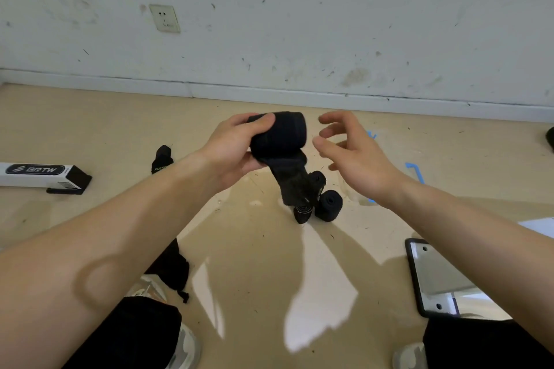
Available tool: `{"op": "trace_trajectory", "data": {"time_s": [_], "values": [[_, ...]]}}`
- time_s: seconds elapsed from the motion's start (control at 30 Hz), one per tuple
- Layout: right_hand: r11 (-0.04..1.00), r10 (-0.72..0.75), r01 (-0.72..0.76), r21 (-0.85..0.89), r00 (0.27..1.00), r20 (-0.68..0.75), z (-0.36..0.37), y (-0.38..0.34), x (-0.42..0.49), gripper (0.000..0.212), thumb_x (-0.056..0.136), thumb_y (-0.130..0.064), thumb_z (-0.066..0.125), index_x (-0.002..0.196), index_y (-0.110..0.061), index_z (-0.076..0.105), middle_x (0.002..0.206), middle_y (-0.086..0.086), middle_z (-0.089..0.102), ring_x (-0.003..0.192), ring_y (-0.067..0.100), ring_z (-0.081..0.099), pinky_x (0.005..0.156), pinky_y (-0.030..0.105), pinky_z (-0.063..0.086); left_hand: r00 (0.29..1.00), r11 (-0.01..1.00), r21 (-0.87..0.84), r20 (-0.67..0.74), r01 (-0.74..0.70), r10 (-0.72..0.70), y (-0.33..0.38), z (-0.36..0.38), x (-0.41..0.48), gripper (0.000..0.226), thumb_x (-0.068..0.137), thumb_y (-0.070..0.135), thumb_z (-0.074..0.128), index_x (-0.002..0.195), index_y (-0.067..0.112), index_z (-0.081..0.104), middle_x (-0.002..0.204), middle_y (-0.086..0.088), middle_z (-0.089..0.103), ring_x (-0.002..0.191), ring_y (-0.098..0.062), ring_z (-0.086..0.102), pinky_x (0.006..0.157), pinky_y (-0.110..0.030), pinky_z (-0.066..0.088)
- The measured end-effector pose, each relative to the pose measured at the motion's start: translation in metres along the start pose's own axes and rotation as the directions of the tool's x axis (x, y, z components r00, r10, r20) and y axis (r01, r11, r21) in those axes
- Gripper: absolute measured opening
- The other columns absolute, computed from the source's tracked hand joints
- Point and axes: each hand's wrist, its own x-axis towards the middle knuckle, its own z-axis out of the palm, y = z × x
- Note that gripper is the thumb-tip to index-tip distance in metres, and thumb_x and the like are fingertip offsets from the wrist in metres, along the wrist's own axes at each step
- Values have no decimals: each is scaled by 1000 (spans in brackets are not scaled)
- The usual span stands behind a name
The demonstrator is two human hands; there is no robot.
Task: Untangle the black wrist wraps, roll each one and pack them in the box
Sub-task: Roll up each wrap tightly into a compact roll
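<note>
My left hand (232,148) grips a thick, mostly rolled black wrist wrap (280,136) held up over the floor, its loose tail (292,180) hanging down. Just right of the roll, my right hand (353,150) hovers with spread, relaxed fingers and holds nothing. Under the tail, three small rolled wraps (328,205) stand together on the floor. Another black wrap (162,159) lies further left. A white and black box (39,177) lies on its side at the far left, its end flap open.
A black pouch (172,268) lies by my left knee. A phone-like slab (431,277) rests near my right knee, next to white paper (539,226). Blue tape marks (415,171) are on the floor. The wall and skirting board (269,93) run behind.
</note>
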Motion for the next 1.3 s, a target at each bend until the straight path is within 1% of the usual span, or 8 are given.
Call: {"op": "trace_trajectory", "data": {"time_s": [0.1,0.2,0.4,0.57,0.73,0.87,1.0,1.3], "values": [[922,-180,234,-309,965,193,-8,-4,-10,52,84,2,53,119,-36,51,123,-11,48,104,10,55,82,24,46,997,999,-29,-69,34,-36,4,-10,4,30,102,26,65,126,8,67,123,-13,71,103,-24,74,79,-38,65],[763,-224,386,-518,910,348,-7,-5,-19,63,81,-3,61,124,-44,43,124,-21,34,107,10,52,76,28,50,993,997,-39,-93,66,-69,3,-12,5,27,101,28,66,120,8,68,117,-13,73,103,-26,75,80,-39,65],[685,-502,517,-513,845,182,4,-7,-18,9,90,-13,71,96,-21,69,103,-12,52,91,13,50,74,35,49,996,998,-4,-62,60,-60,-3,-4,2,26,103,27,63,118,6,69,112,-11,73,94,-21,74,75,-36,65],[770,-484,456,-446,873,56,0,-16,-9,6,89,-14,72,87,-20,70,93,-9,57,86,9,53,75,18,40,998,1000,-6,-56,27,-27,-13,5,-2,33,102,20,65,130,3,63,119,-17,71,92,-21,76,73,-37,65],[825,-444,391,-408,895,-39,-8,-15,3,8,87,-16,69,85,-21,63,88,-9,54,84,8,55,73,13,37,1000,999,-34,-3,25,-25,-29,23,-10,32,101,11,65,131,9,57,118,-19,66,96,-32,73,73,-44,66],[894,-343,280,-351,930,-132,-8,-11,9,14,90,-15,70,85,-20,59,90,-9,55,89,13,59,79,27,49,995,998,-70,105,9,-1,-33,32,-16,32,101,11,63,133,14,56,107,-10,72,83,-23,76,72,-36,65],[955,-212,160,-252,958,-195,-6,-8,10,17,94,-18,67,83,-23,56,100,3,61,99,17,62,87,38,54,989,993,-115,149,3,15,-34,37,-19,30,104,14,60,134,16,57,98,-3,76,88,-23,76,88,-42,64],[989,-93,60,-134,962,-257,1,-10,7,6,96,-20,61,90,-19,61,91,-7,68,89,8,64,68,11,45,983,996,-48,163,-80,87,-34,38,-25,33,102,20,64,134,17,56,103,-5,76,91,-20,75,89,-41,63]]}}
